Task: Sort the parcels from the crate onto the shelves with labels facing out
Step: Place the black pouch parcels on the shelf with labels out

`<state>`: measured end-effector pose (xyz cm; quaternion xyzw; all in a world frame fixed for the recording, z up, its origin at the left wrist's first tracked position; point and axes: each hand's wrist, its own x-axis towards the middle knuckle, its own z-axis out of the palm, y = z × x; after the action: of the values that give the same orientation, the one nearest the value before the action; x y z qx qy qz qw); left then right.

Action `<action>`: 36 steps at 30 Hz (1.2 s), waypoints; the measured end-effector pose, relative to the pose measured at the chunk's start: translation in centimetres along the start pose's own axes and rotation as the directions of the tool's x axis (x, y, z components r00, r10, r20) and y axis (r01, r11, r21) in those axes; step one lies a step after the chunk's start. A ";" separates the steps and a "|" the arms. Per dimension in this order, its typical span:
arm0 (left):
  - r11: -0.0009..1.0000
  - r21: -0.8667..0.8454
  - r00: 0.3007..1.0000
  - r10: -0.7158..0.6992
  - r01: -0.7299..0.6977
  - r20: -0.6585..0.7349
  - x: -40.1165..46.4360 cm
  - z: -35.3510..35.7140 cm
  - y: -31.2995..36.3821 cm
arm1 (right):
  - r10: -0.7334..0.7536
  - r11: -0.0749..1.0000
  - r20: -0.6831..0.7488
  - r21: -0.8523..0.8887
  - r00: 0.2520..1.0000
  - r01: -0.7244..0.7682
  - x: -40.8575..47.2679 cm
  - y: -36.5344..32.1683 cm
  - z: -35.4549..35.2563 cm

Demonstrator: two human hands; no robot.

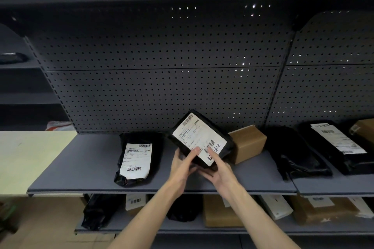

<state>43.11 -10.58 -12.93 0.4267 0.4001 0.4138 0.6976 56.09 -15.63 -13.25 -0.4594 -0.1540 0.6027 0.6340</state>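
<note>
Both hands are holding a black parcel above the grey shelf, tilted with its white label facing up and outward. The left hand is gripping the parcel's lower left edge, thumb lying on the label; the right hand is clasping the lower right corner. A black labelled bag is lying just left, a cardboard box just right.
</note>
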 end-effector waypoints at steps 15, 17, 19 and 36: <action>0.905 0.403 0.989 0.096 -0.135 0.115 0.5 -2.6 6.8 | -0.268 0.880 0.005 -0.407 0.963 0.247 -0.7 -5.7 0.0; 0.893 0.420 0.986 0.131 -0.161 0.101 0.3 -2.2 7.2 | -0.270 0.880 0.065 -0.388 0.961 0.273 -0.9 -5.8 0.8; 0.896 0.398 0.980 0.182 -0.200 0.082 0.0 -1.7 7.3 | -0.310 0.867 0.078 -0.386 0.947 0.316 -1.0 -5.7 1.5; 0.812 0.290 0.856 0.513 -0.507 0.059 -1.6 1.8 12.2 | -0.604 0.675 0.211 -0.377 0.768 0.634 -1.7 -9.2 6.5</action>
<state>41.30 -8.98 -0.78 0.6130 0.3359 0.5255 0.4851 56.58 -13.25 -2.17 -0.4859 -0.4502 0.3187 0.6780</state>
